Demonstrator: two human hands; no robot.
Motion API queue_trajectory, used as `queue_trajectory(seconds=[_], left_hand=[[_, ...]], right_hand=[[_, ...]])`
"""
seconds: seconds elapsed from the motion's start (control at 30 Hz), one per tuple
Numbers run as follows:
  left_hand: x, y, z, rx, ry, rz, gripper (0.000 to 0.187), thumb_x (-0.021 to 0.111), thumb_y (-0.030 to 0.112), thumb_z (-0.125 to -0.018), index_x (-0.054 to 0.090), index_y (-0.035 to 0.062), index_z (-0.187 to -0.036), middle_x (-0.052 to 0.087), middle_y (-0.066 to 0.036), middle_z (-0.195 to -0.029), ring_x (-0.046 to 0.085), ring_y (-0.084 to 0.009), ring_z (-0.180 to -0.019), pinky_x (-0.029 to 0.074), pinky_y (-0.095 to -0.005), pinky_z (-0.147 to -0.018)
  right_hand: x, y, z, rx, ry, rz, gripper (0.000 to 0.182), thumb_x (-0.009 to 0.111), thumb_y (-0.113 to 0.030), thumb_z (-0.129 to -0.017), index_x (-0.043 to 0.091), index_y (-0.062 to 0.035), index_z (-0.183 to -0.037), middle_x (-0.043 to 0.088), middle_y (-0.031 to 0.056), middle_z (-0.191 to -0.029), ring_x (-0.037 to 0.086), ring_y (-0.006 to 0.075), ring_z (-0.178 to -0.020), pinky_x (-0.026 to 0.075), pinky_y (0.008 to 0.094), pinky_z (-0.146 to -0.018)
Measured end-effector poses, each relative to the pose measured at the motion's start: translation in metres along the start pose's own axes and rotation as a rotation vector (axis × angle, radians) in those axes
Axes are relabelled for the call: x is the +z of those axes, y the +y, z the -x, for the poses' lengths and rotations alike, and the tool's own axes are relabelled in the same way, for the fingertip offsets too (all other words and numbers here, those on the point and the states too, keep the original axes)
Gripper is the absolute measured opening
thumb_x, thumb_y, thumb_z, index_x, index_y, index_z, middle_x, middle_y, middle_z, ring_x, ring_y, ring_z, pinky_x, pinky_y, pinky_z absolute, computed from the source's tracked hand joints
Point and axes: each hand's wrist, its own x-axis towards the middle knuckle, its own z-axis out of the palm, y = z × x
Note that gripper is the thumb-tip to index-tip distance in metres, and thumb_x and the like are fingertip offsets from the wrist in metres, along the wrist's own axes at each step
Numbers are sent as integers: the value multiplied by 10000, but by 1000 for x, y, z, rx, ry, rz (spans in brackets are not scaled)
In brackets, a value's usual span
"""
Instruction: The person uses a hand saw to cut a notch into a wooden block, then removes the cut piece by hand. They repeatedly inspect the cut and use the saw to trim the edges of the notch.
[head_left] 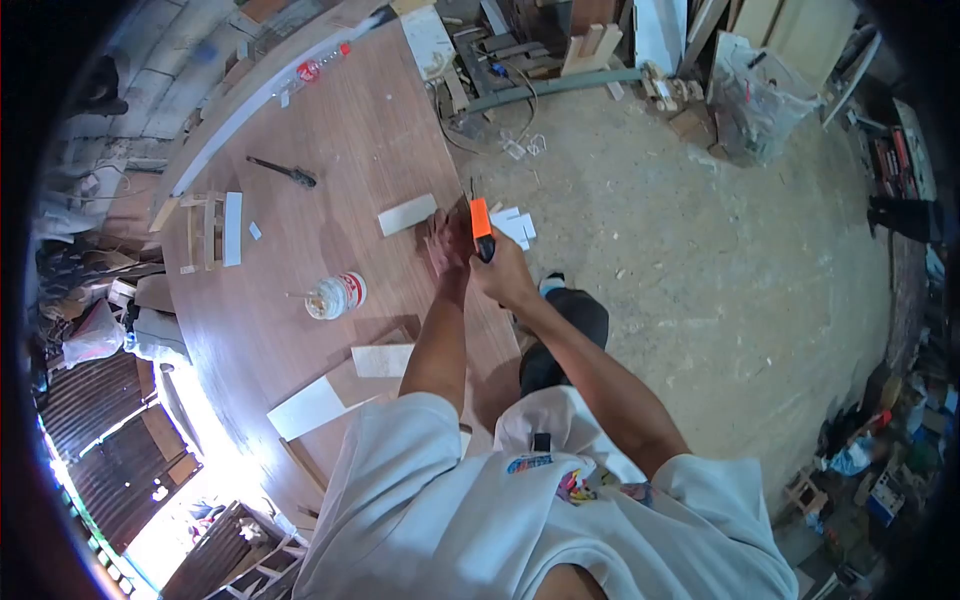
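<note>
My right hand (503, 272) is closed round the grip of a handsaw (480, 218) with an orange and black handle. Its thin blade is seen nearly edge-on, pointing away from me just past the table's edge. My left hand (447, 245) lies at the near end of a short pale wooden board (407, 214), holding it against the brown table (380, 130). Part of the board is hidden under that hand. Both hands are close together at the table's right edge.
White offcuts (515, 226) lie on the floor beside the table. On the tabletop are a jar (337, 296) with a stick in it, a dark tool (283, 171), a plastic bottle (325, 62), a small wooden frame (207, 231) and more boards (306, 408).
</note>
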Motion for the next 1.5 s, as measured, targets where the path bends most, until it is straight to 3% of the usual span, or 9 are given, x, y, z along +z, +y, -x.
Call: queue_trajectory(seconds=[0.3, 0.4, 0.5, 0.67, 0.87, 1.0, 1.2, 1.4, 1.5], left_hand=[[-28, 19, 7, -46, -123, 31, 228, 518, 271, -827, 608, 73, -894, 543, -138, -928, 497, -333, -1000, 386, -461, -905], [-19, 12, 8, -38, -142, 10, 214, 524, 268, -812, 606, 80, -873, 539, -131, -906, 504, -320, -973, 372, -447, -915], [-8, 7, 10, -17, 14, -75, 185, 522, 244, -824, 604, 83, -861, 543, -132, -886, 517, -316, -947, 380, -459, -900], [-9, 13, 13, -12, 127, 8, 220, 518, 270, -850, 615, 83, -913, 533, -158, -846, 523, -366, -925, 399, -486, -876], [-9, 9, 10, -12, -51, 40, 203, 526, 259, -832, 604, 79, -888, 552, -171, -882, 532, -373, -921, 421, -485, -840], [5, 0, 21, 20, 184, -90, 158, 546, 222, -832, 610, 83, -871, 542, -143, -840, 544, -349, -893, 440, -481, -796], [-21, 22, 7, -76, 8, 53, 173, 549, 239, -839, 613, 82, -869, 541, -147, -875, 534, -343, -913, 438, -484, -764], [-12, 16, 12, -38, -113, 12, 182, 546, 243, -831, 611, 86, -895, 534, -133, -975, 510, -321, -1001, 436, -460, -810], [-9, 11, 21, -32, 92, -45, 170, 536, 229, -840, 604, 74, -851, 539, -139, -956, 518, -329, -977, 432, -466, -815]], right_hand=[[-51, -71, 129, 104, -69, -62, 171, 553, 35, -748, 520, 22, -915, 506, 89, -734, 508, 121, -769, 437, 288, -732], [-20, 23, 63, 10, -35, 33, 129, 549, 10, -750, 515, 27, -873, 495, 83, -703, 484, 128, -709, 425, 307, -656], [-4, 2, 10, -39, 3, 9, 130, 554, -34, -759, 505, 24, -865, 484, 94, -665, 465, 138, -656, 420, 324, -610], [-38, -74, 87, 117, -71, 5, 136, 537, -15, -770, 519, 20, -900, 495, 113, -672, 500, 148, -654, 423, 327, -606], [-20, 35, 58, -123, -20, 95, 178, 547, 25, -728, 518, 24, -904, 511, 112, -718, 495, 160, -698, 426, 316, -656], [-6, -1, 13, 20, -12, 49, 148, 551, -14, -735, 507, 27, -871, 513, 106, -689, 478, 177, -653, 415, 330, -621], [-47, -76, 104, 57, -45, -5, 113, 547, 12, -751, 517, 15, -860, 496, 82, -692, 502, 155, -668, 425, 302, -648], [-18, 1, 43, -39, -29, -103, 103, 532, 22, -748, 512, 26, -848, 515, 114, -670, 495, 167, -634, 425, 319, -612], [3, 6, 19, -86, 48, 98, 98, 545, -1, -748, 510, 23, -836, 499, 115, -645, 482, 161, -619, 419, 327, -587]])
